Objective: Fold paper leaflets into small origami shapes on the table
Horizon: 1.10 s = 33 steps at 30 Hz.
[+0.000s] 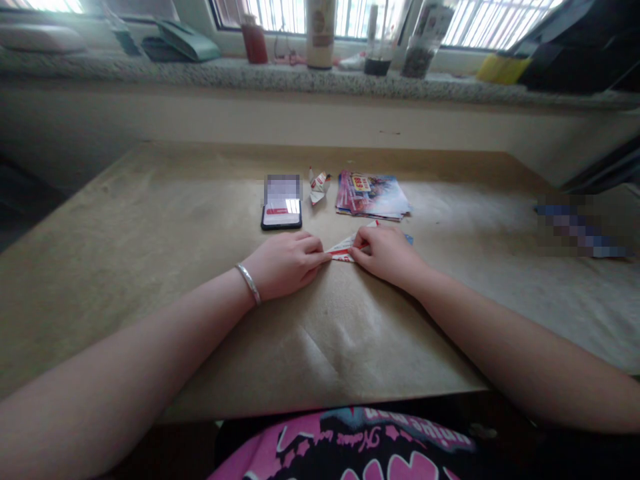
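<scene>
A folded piece of printed paper (345, 249), white with a red stripe and pointed corners, lies on the table between my hands. My left hand (287, 263), a silver bangle at its wrist, has its fingers closed at the paper's left tip. On the right part of the paper, my right hand (385, 250) pinches with thumb and bent fingers. A bit of blue print shows beyond the right hand, and the rest of the paper is hidden beneath it. Just behind stand a small folded paper figure (319, 186) and a stack of colourful printed sheets (373, 195).
A phone (282, 212) with a lit screen lies behind my left hand. The pale table cover (200, 193) has creases near the front edge. Bottles and a red container (255, 41) line the stone windowsill (280, 77). A blurred blue-purple item (580, 230) lies far right.
</scene>
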Available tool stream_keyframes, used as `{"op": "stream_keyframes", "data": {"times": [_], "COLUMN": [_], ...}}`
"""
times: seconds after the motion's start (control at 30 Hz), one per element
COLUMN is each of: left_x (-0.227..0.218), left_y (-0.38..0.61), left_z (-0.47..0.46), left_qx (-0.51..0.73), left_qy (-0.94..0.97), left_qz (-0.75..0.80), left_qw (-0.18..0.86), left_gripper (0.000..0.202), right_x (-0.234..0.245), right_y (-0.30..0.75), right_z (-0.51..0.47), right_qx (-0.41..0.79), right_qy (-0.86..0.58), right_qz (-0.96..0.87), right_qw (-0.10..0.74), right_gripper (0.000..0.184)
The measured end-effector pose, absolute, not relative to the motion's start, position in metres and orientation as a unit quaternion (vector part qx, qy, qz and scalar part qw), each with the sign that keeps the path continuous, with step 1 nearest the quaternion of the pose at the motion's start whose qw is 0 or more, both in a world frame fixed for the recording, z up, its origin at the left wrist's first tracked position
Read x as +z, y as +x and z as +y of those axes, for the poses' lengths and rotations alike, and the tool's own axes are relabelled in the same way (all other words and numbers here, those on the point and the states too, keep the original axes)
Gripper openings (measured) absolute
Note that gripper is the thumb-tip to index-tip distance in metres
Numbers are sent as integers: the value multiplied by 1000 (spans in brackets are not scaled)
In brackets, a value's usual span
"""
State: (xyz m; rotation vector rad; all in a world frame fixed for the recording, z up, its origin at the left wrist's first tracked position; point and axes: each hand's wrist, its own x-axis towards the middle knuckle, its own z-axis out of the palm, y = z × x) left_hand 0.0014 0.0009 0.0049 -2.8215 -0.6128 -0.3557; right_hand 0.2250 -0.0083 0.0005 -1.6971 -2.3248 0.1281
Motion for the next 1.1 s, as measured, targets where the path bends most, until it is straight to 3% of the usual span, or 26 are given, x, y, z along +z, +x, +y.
{"op": "stream_keyframes", "data": {"times": [1.1], "left_x": [16], "left_y": [-13], "left_z": [10], "left_qx": [-83], "left_qy": [-973], "left_qz": [-208], "left_qw": [60], "left_gripper": [31], "right_x": [-4], "right_y": [228], "right_z": [-10], "right_qx": [53], "right_qy": [-583], "right_qz": [-798], "right_qw": [142], "right_gripper": [14]}}
